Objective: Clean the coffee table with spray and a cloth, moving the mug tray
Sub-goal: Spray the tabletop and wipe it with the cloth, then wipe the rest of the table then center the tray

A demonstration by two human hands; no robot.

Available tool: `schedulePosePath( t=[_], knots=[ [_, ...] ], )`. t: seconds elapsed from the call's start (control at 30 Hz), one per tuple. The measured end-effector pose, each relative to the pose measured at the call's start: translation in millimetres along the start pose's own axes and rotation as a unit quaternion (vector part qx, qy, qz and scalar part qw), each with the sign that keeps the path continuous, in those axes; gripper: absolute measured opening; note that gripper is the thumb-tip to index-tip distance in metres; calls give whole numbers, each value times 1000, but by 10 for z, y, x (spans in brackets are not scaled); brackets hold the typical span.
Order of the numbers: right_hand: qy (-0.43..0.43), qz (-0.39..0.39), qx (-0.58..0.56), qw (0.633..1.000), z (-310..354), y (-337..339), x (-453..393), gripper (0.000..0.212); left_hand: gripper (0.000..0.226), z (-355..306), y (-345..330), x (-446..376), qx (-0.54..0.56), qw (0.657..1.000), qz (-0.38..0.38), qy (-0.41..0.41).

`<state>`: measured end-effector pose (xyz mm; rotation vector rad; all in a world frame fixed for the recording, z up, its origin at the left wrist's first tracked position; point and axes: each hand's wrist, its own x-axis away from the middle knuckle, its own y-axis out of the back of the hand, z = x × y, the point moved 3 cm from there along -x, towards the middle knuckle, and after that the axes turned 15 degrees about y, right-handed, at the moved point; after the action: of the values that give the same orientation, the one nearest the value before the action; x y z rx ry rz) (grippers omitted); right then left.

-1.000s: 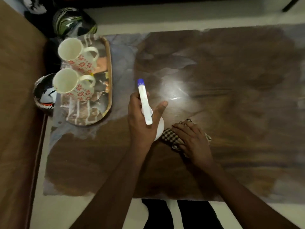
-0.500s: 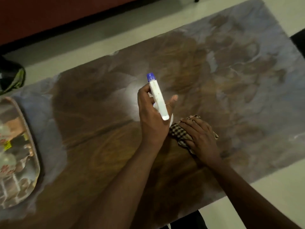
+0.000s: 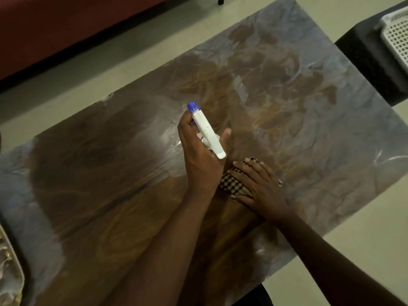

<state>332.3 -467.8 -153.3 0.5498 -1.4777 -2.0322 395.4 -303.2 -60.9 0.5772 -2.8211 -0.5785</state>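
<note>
My left hand (image 3: 198, 160) grips a white spray bottle (image 3: 207, 132) with a blue nozzle, held above the middle of the brown marbled coffee table (image 3: 298, 107), nozzle aimed up and left. Just to its right, my right hand (image 3: 260, 186) lies flat on a checked cloth (image 3: 233, 184), pressing it onto the tabletop. Only a sliver of the mug tray (image 3: 10, 268) shows at the lower left edge; the mugs are out of view.
A red-brown sofa base (image 3: 66, 25) runs along the top left across a strip of pale floor. A dark stool with a white perforated basket (image 3: 395, 34) stands off the table's right end. A bright light reflection sits on the tabletop left of the bottle.
The view has swung right, so the tray and mugs have slid almost out at the left. Both hands stay together in the middle, still holding bottle and cloth.
</note>
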Motion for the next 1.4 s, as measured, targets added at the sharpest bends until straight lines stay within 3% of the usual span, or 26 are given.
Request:
schedulePosePath(
  t=[0.13,0.27,0.57,0.67,0.77,0.83,0.9,1.07,1.23,1.4],
  knots=[
    [-10,-37,-43,998,185,120,-5,62,89,120,171,87,3,1000,23,10],
    [27,-103,-117,987,737,167,-207,50,88,307,547,208,31,998,40,46],
    [65,-110,-276,953,2423,-78,-1202,37,46,1271,2464,498,65,983,-11,170],
    [4,-99,-341,935,2969,-246,-1482,24,37,1592,3147,648,5,974,16,227],
    [-36,-46,-332,942,3574,-573,-1739,19,27,1961,3873,881,-13,954,4,301],
    [-45,0,-344,938,3972,-780,-1890,21,12,2228,4350,1043,-7,939,-45,341],
    [-55,26,-346,936,4223,-931,-2034,23,11,2434,4723,1179,-20,923,-104,371],
    [-61,18,-330,942,4552,-1208,-2291,21,11,2865,5299,1287,-27,895,-217,390],
    [-55,-12,-254,966,4678,-1337,-2472,26,27,3182,5469,1005,-63,897,-252,357],
    [-38,-56,-233,970,4744,-1456,-2538,28,33,3360,5488,670,-149,893,-196,377]
  ],
)
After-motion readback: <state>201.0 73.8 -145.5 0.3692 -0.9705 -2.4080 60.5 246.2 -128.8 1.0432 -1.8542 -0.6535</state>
